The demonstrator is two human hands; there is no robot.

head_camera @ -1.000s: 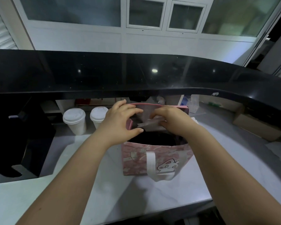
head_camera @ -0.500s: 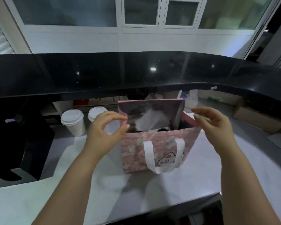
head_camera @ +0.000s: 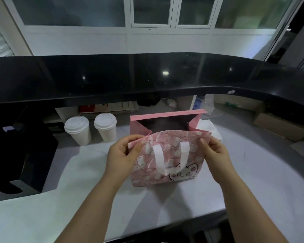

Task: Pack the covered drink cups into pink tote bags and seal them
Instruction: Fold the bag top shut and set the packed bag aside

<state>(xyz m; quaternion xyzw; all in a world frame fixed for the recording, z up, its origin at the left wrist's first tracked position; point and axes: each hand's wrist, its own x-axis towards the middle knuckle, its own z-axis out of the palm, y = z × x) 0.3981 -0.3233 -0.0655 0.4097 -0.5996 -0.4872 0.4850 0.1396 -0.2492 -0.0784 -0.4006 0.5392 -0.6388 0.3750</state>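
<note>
Head view: left hand (head_camera: 120, 156), right hand (head_camera: 215, 151) pinch tote bag (head_camera: 165, 165) rim (mouth open).

We see our left hand (head_camera: 120, 157) and right hand (head_camera: 215, 153) bare, no gloves, rings or watch visible, both forearms uncovered from wrist to the near frame edge, with short, unpainted nails.
</note>
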